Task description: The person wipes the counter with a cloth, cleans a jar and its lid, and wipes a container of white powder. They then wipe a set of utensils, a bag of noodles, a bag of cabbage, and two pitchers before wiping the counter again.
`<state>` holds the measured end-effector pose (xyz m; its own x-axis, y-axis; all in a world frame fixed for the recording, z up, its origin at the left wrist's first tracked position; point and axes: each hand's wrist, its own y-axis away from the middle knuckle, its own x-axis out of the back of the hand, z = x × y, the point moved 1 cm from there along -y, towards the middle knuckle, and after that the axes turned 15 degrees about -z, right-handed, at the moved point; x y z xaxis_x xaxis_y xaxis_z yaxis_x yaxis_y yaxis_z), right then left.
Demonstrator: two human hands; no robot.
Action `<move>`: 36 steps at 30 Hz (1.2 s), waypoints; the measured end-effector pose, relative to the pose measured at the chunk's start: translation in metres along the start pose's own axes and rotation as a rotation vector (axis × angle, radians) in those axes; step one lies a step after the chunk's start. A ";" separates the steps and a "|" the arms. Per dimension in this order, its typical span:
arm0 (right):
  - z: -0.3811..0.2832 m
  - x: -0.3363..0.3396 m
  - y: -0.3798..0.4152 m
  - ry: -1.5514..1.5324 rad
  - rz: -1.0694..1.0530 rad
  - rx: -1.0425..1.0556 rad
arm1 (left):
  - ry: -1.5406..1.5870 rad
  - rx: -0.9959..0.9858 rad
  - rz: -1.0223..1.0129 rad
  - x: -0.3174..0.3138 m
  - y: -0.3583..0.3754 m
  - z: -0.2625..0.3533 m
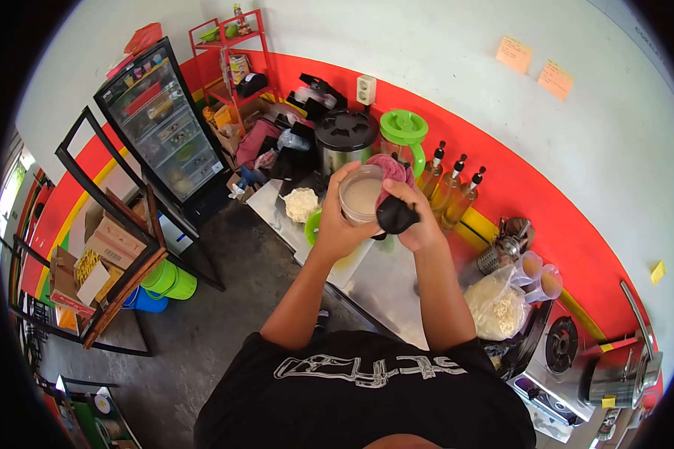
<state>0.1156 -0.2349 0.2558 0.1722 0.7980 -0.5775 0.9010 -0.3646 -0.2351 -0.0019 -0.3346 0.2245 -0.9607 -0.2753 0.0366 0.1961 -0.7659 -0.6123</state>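
My left hand (337, 224) is wrapped round a clear container (362, 196) with a pale, milky content, seen from above. Its fingers curve along the left side and underneath. My right hand (419, 217) holds a pink cloth (392, 170) and a black round piece (397, 215) against the container's right side. Whether the black piece is joined to the container cannot be made out. Below the hands lies the metal counter (389, 288), with a green bowl (313, 227) partly hidden behind my left wrist.
Behind the hands stand a black-lidded metal pot (346, 132), a green-lidded pitcher (404, 129) and pump bottles (449, 187). Rightward are a plastic bag (496, 305), clear cups (543, 283) and a stove (562, 344). A glass-door fridge (168, 127) stands at the left.
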 end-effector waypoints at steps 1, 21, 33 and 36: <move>-0.004 0.005 0.004 0.002 0.010 0.002 | 0.076 -0.019 -0.048 -0.005 -0.001 0.000; 0.052 -0.066 -0.028 0.060 -0.037 0.031 | -0.338 0.019 0.266 0.054 0.030 0.039; 0.075 -0.078 -0.060 -0.060 -0.283 -0.027 | -0.097 -0.130 0.346 0.069 0.060 0.052; 0.086 -0.081 -0.036 0.125 -0.314 0.099 | -0.170 -0.091 0.421 0.058 0.067 0.049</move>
<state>0.0347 -0.3273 0.2437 -0.0545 0.9290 -0.3660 0.8756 -0.1317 -0.4647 -0.0351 -0.4309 0.2243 -0.7540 -0.6483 -0.1059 0.5369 -0.5151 -0.6681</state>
